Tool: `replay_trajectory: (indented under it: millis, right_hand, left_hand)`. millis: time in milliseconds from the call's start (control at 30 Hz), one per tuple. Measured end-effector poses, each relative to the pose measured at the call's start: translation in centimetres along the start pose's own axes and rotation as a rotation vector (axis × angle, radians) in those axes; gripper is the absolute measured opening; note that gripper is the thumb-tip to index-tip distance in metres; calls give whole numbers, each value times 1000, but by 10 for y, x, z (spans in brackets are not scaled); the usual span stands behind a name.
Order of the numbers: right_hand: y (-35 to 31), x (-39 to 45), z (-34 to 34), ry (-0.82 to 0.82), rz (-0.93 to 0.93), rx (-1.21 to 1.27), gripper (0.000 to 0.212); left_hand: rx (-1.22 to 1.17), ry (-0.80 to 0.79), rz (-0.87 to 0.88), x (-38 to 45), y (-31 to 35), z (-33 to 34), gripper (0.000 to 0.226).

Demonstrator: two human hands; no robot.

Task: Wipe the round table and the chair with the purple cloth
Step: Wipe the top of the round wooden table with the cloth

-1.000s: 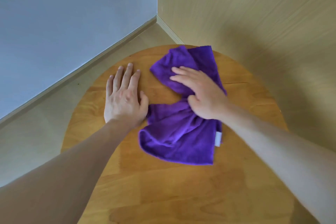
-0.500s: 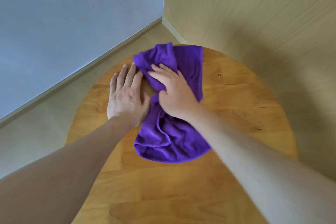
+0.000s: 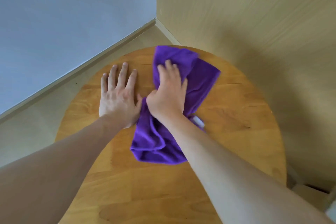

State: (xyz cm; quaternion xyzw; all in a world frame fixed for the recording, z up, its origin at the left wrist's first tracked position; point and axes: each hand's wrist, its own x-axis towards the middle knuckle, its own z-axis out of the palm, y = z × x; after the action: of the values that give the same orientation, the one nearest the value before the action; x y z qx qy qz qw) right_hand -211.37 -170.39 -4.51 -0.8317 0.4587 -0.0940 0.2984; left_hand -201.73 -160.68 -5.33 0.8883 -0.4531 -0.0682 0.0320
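1. I am pressing my right hand (image 3: 168, 94) down on the crumpled purple microfibre cloth (image 3: 181, 107), fingers stretched forward over it and the thumb tucked against its bunched middle; the hand is flat rather than curled round the fabric.

2. The cloth is lying on the far half of the round honey-coloured wooden surface (image 3: 236, 114), its far corner reaching the rim by the beige wall (image 3: 254, 14), its near fold trailing under my forearm.

3. My left hand (image 3: 118, 96) is resting palm-down on the bare wood just beside the cloth, fingers spread and straight, gripping nothing, apparently bracing me.

4. Both arms are reaching forward, nearly straight, from the near edge.

5. Risk, as I judge it: the cloth is bunching rather than lying flat, so much of it may be skimming over the wood without wiping it.

6. Another risk: a push toward the far rim could be sending the loose corner over the edge, toward the grey-blue wall (image 3: 63, 23) corner.

7. The chair is not in view; that part seems not yet begun.
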Motion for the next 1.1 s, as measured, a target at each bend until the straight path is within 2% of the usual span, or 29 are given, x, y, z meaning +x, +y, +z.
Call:
replay_trajectory:
  millis: [100, 167, 200, 267, 367, 433, 467, 533, 667, 733, 800, 867, 967, 1100]
  right_hand:
    - [38, -14, -32, -240, -322, -22, 80]
    - [74, -12, -61, -283, -458, -106, 84]
    - [90, -9, -73, -249, -444, -131, 84]
    - [109, -5, -87, -113, -251, -105, 80]
    - [92, -11, -72, 93, 90, -53, 74]
    - [69, -22, -53, 147, 213, -45, 76]
    - [59, -29, -45, 132, 216, -52, 79]
    - [50, -45, -37, 28, 124, -91, 86]
    - [83, -67, -64, -271, -222, -129, 88]
    - [111, -66, -92, -394, -371, -185, 89]
    - [138, -59, -117, -430, -427, -284, 92]
    - [160, -50, -136, -382, -354, -334, 93]
    - [171, -31, -142, -208, -113, -291, 88]
    - [132, -20, -101, 22, 210, -217, 88]
  left_hand:
    - [-55, 22, 7, 0, 2, -1, 74]
    - [-69, 23, 8, 0, 2, 0, 72]
    - [-59, 17, 12, 0, 2, 1, 71]
    - [-19, 1, 24, 0, 3, 3, 69]
    - [74, -25, 40, 3, 4, 3, 68]
    - [108, -51, 43, 4, 4, 3, 68]
    - [113, -68, 39, 5, 4, 2, 69]
    - [113, -111, 19, 7, 7, 0, 70]
    - [40, -167, -49, 8, 24, -9, 78]
    - [-11, -134, 35, -4, 39, -11, 80]
    - [-47, -92, 233, -23, 60, -6, 78]
    - [-87, -74, 339, -36, 86, 3, 79]
    - [-113, -93, 268, -44, 120, 21, 81]
    - [-28, -84, 208, -44, 128, 34, 80]
